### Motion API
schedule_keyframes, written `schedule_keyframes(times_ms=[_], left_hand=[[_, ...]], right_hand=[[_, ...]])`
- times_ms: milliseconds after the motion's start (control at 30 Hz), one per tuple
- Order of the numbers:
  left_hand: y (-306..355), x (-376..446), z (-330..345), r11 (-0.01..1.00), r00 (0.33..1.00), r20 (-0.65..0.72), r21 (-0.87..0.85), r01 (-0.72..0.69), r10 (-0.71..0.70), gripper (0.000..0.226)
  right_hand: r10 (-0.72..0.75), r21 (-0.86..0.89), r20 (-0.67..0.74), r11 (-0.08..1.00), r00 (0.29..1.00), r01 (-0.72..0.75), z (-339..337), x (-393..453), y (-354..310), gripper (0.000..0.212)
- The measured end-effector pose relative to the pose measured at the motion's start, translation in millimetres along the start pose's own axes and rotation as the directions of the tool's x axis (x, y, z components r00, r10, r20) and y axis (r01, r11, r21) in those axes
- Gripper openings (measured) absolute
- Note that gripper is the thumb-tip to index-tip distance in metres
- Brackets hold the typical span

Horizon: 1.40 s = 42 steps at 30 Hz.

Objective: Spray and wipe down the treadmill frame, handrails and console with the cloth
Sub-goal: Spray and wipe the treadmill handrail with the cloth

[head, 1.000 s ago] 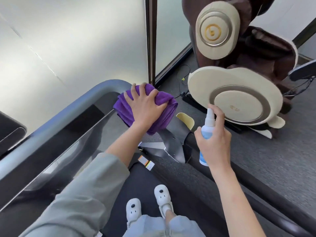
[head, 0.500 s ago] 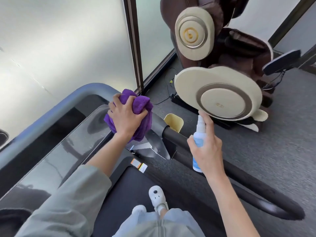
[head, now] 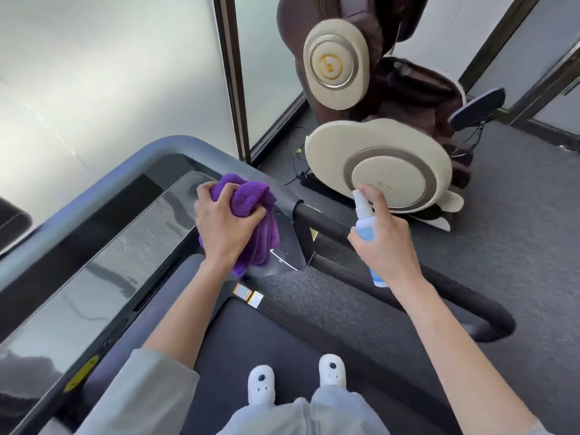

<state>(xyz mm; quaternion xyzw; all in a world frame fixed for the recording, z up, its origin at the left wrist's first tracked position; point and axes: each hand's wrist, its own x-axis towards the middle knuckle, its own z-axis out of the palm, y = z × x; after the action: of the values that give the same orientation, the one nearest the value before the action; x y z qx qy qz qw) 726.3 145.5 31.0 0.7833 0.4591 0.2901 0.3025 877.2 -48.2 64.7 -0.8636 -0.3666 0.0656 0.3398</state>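
While left hand (head: 226, 228) grips cloth (head: 251, 211) at console (head: 103, 262) corner, right hand (head: 387, 243) clasps spray bottle (head: 364, 215) above handrail (head: 326, 215).

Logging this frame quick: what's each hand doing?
Left hand: grips the purple cloth.
Right hand: holds the spray bottle.

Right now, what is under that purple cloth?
The purple cloth, gripped by the left hand, lies on the right corner of the treadmill console. The surface directly beneath it is covered, so any marks there cannot be seen.
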Motion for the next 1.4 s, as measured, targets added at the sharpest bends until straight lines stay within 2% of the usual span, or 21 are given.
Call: schedule_keyframes(times_ms=[167, 300, 533, 733, 900, 1167, 1400], left_hand=[[0.0, -27.8, 7.3, 0.999, 0.996, -0.078, -0.019, 0.043, -0.045, 0.047], [12.3, -57.0, 24.4, 0.987, 0.974, -0.159, -0.032, 0.159, -0.162, 0.046], [56.2, -113.2, 54.1, 0.949, 0.890, -0.330, -0.096, 0.301, -0.316, 0.042], [77.1, -149.0, 62.4, 0.912, 0.815, -0.410, -0.155, 0.380, -0.410, 0.035], [78.1, -160.9, 59.1, 0.904, 0.804, -0.413, -0.176, 0.390, -0.427, 0.039], [63.2, -160.1, 49.9, 0.915, 0.837, -0.369, -0.160, 0.370, -0.403, 0.037], [71.4, -166.2, 61.2, 0.924, 0.869, -0.318, -0.174, 0.341, -0.380, 0.043]], right_hand=[[-0.124, -0.073, 0.118, 0.988, 0.985, 0.133, -12.6, 7.5, 20.4, 0.075], [-0.244, -0.133, 0.257, 0.949, 0.935, 0.285, -24.9, 19.9, 47.5, 0.077], [-0.403, -0.106, 0.401, 0.871, 0.822, 0.479, -41.7, 55.7, 83.2, 0.066], [-0.440, -0.137, 0.509, 0.807, 0.740, 0.574, -39.8, 76.7, 89.7, 0.067], [-0.497, -0.047, 0.439, 0.819, 0.749, 0.571, -30.0, 77.2, 82.5, 0.060], [-0.463, -0.210, 0.372, 0.803, 0.805, 0.559, -42.8, 71.7, 90.3, 0.067], [-0.482, -0.211, 0.352, 0.795, 0.803, 0.569, -71.8, 41.7, 122.3, 0.073]])
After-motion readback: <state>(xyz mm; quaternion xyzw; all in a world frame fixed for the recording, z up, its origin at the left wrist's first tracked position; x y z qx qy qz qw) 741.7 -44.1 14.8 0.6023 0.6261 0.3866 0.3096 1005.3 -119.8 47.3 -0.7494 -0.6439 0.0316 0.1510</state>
